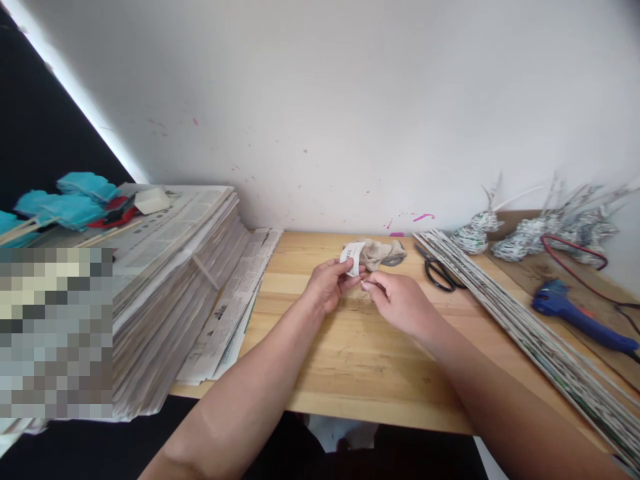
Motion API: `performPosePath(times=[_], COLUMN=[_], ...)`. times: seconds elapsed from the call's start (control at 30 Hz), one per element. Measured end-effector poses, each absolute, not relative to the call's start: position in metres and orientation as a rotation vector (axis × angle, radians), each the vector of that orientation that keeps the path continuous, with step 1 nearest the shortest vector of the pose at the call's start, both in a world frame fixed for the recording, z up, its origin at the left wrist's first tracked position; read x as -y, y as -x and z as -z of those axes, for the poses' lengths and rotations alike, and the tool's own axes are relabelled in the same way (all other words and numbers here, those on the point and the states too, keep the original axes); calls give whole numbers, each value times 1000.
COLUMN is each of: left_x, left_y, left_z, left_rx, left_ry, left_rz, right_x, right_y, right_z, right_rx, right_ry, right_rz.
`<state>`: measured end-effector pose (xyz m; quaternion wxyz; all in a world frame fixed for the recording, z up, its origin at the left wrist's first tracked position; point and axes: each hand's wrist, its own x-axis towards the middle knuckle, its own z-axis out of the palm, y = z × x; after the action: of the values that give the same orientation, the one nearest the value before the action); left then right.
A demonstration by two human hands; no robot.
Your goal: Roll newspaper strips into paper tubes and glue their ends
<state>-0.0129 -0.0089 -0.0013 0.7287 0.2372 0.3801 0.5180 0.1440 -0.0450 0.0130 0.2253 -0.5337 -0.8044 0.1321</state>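
My left hand (330, 281) is closed on a small curved strip of white printed paper (353, 255), thumb in front. Close beside it, my right hand (403, 300) pinches with thumb and fingertips at the strip's lower end. Whatever lies in that pinch is too small to make out. Just behind the hands a crumpled beige cloth (379, 252) with a grey patch rests on the wooden table (350, 373). Black-handled scissors (440, 275) lie to the right of my right hand, partly under a bundle of long thin rolled-paper sticks (520, 333).
A tall newspaper stack (180, 307) fills the left, with blue folded pieces (75, 200), a red-and-black tool (117, 212) and a white block (153, 200) on top. At right are a blue glue gun (583, 317) and several woven paper shapes (473, 233) on cardboard (535, 267).
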Motion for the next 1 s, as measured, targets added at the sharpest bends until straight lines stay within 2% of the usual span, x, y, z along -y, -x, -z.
performPosePath(times=[0.2,0.43,0.7,0.87,1.0], left_x=[8,10,9,7,7], left_y=[13,13,13,12,12], left_z=[1,0,2,4,2], left_rx=[-841,-838,-862,-867,-884], left_ry=[-507,-524,-522,-497,-453], left_rz=[-1140,-1128,-1149,-1176,-1170], right_x=[44,46,44,45,45], right_y=[-145,-144,-145,-144,-143], right_z=[-12,-11,-12,-9,-10], right_rx=[2150,2168,2257,2221,2273], right_ry=[1512,1493,1482,1503,1499], right_rz=[-678,-375,-517,-316,-346])
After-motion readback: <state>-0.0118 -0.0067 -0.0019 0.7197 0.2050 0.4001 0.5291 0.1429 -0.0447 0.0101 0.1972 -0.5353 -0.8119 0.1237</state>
